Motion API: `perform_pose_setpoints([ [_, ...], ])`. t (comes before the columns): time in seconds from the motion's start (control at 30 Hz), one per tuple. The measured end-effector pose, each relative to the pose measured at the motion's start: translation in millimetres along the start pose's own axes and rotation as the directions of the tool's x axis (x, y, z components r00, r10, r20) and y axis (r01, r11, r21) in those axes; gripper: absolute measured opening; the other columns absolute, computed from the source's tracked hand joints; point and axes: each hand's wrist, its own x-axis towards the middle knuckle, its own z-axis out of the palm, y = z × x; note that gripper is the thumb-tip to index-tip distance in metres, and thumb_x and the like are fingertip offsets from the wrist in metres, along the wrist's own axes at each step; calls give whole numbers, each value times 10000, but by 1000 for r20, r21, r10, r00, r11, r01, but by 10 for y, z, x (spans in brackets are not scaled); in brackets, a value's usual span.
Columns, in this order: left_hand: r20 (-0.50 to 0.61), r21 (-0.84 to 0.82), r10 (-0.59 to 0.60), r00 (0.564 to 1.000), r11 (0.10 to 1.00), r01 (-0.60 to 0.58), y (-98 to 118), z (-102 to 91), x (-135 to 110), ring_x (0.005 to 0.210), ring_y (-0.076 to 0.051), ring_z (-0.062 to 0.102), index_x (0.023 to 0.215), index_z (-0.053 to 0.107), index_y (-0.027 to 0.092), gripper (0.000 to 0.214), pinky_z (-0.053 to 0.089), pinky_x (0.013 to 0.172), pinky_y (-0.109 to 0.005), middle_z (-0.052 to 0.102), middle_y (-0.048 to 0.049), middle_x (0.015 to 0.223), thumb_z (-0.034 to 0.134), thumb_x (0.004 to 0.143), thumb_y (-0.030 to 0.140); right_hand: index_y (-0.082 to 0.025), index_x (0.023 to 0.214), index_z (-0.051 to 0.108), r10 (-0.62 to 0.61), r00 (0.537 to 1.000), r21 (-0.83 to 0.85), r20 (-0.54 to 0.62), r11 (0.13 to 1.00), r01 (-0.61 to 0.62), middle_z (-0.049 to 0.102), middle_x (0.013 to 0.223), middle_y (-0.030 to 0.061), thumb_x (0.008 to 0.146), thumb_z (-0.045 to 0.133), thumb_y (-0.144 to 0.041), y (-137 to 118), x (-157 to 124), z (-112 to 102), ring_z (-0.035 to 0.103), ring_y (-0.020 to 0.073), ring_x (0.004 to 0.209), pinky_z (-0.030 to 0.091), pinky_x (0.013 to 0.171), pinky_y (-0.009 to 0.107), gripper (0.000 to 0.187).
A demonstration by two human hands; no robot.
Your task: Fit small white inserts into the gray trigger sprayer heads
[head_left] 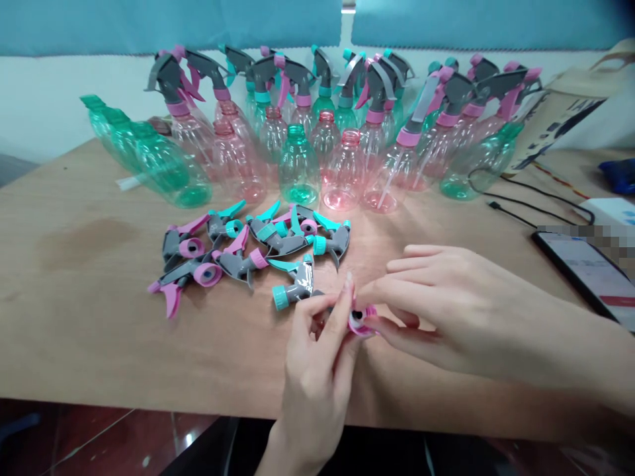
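Note:
My left hand (317,360) is closed around a grey trigger spray head, mostly hidden by the fingers. Its pink collar (366,327) points toward my right hand (441,307), whose thumb and fingers pinch it at the rim. A dark opening shows inside the collar. Just beyond the left fingertips lies a grey spray head with a turquoise collar (281,297). Several more loose spray heads, pink (208,274) and turquoise (320,245), are heaped to the left.
Behind the heap stand several clear green bottles (299,165) and pink bottles (342,172), some with spray heads fitted. Thin white tubes (129,182) lie at the left. On the right are a phone (585,271), a black cable (516,215) and a beige printed bag (560,112).

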Motion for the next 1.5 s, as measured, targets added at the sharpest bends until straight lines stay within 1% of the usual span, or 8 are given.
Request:
perform_pose_setpoints([
  [0.27, -41, -35, -65, 997, 997, 63, -19, -18, -6, 899, -136, 529, 1386, 392, 321, 576, 532, 779, -241, 484, -40, 1036, 501, 884, 60, -164, 721, 578, 95, 983, -19, -160, 995, -99, 537, 530, -21, 894, 470, -217, -101, 16, 159, 464, 111, 476, 322, 508, 263, 211],
  [0.47, -138, -34, -78, 987, 997, 74, 10, -1, -16, 757, -91, 530, 1297, 521, 283, 513, 511, 690, -188, 526, -12, 1004, 574, 843, 51, -156, 783, 570, 258, 955, -121, -144, 953, -276, 570, 557, 0, 880, 490, -194, -294, -74, 191, 485, 138, 426, 242, 438, 291, 131],
  [0.7, -250, -77, -145, 957, 989, 129, 11, -10, -48, 665, -90, 505, 1149, 596, 260, 425, 463, 613, -210, 615, 24, 909, 654, 779, 61, -180, 864, 562, 253, 965, 188, -69, 953, -236, 510, 585, -63, 873, 539, -168, -284, -54, 218, 463, 97, 459, 297, 439, 248, 27],
  [0.87, -305, -110, -152, 940, 986, 124, 10, 8, -71, 673, -104, 542, 1124, 595, 259, 419, 468, 641, -241, 658, 7, 967, 713, 748, 118, -193, 902, 553, 207, 967, 185, -147, 966, -178, 546, 719, -34, 868, 590, -254, -204, -32, 88, 531, 114, 639, 368, 518, 231, 78],
  [1.0, -303, -150, -176, 937, 979, 135, -3, 16, -107, 758, -132, 589, 1182, 547, 262, 509, 481, 656, -240, 669, -4, 980, 747, 724, 168, -192, 1003, 551, 215, 976, 217, -41, 955, -201, 556, 990, 34, 817, 656, -359, -209, -20, 88, 555, 154, 827, 456, 639, 262, 272],
  [1.23, -263, -157, -149, 953, 981, 111, -24, 12, -102, 724, -94, 598, 1067, 572, 241, 388, 502, 674, -209, 658, 10, 973, 718, 731, 110, -202, 914, 575, 341, 939, 296, 32, 894, -335, 530, 1017, 39, 835, 622, -292, -204, -27, 95, 536, 127, 760, 458, 601, 246, 128],
  [1.4, -170, -207, -190, 967, 966, 153, 51, 13, -25, 750, -122, 661, 1220, 523, 265, 519, 542, 688, -234, 696, -13, 1023, 709, 752, 140, -203, 904, 593, 339, 922, 350, 188, 854, -386, 595, 819, -4, 819, 597, -275, -113, -20, -39, 545, 116, 673, 404, 536, 220, 111],
  [1.5, -222, -284, -271, 936, 937, 204, 110, 20, 6, 716, -126, 678, 1304, 457, 274, 621, 560, 695, -254, 704, -21, 1039, 710, 751, 153, -192, 811, 627, 349, 890, 324, 292, 840, -435, 610, 727, -5, 807, 547, -236, 35, -18, -195, 538, 113, 605, 356, 490, 221, 91],
])
